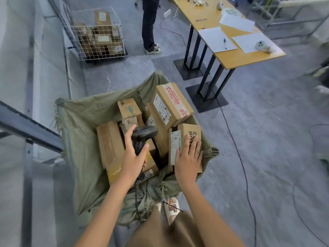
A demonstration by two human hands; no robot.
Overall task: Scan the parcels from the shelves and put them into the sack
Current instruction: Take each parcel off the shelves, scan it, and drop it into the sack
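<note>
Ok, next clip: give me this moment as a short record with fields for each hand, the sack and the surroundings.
left hand: left hand grips the black scanner by its handle, over the sack
right hand: right hand lies flat, fingers straight, on the labelled box at the sack's right edge
sack: green sack open, holding several cardboard parcels
surroundings: wire cage of parcels, yellow table with papers, another person's legs
</note>
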